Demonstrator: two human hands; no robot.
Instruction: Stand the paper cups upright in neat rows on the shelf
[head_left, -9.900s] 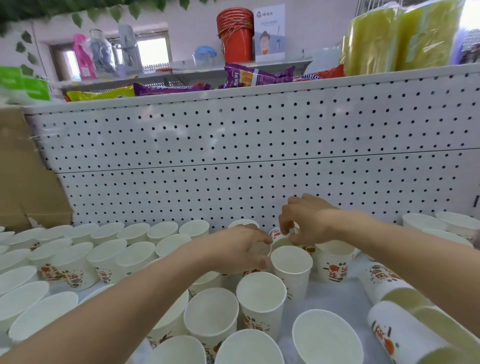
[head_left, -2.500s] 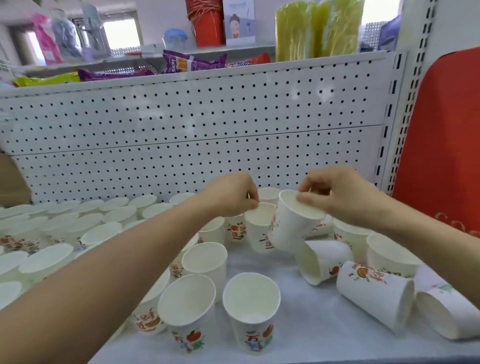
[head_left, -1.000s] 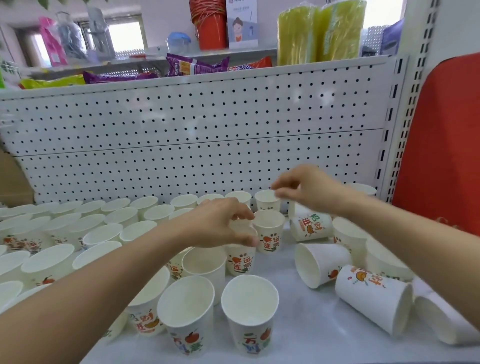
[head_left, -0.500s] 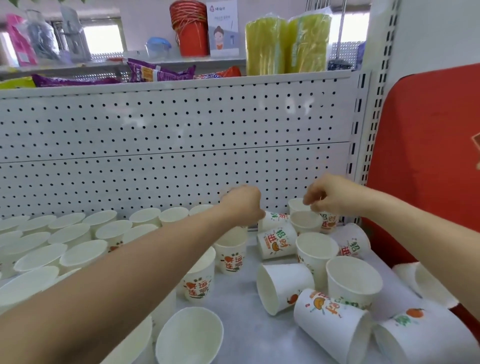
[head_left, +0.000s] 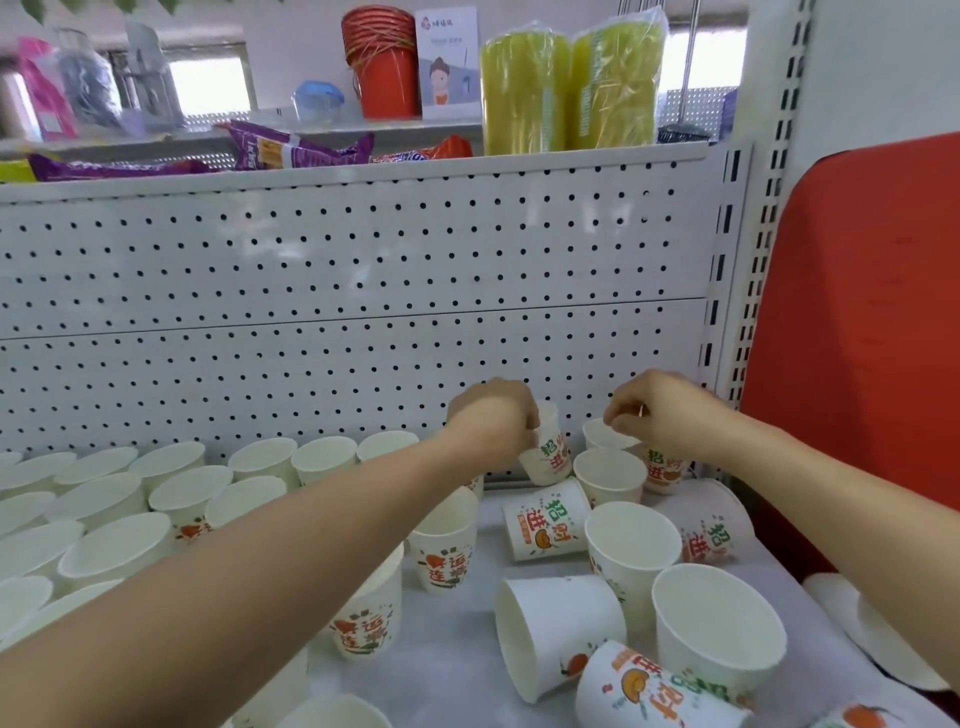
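White printed paper cups (head_left: 631, 540) on the shelf (head_left: 457, 654), left rows upright, several right ones toppled

Upright cups (head_left: 171, 499) left; toppled cups (head_left: 556, 629) right

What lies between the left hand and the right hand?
In the head view, the tilted paper cup that the left hand grips, then a strip of bare pegboard before the right hand.

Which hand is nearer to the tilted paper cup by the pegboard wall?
Left. The left hand grips the tilted paper cup by its upper end; the right hand is apart, to its right, over an upright cup.
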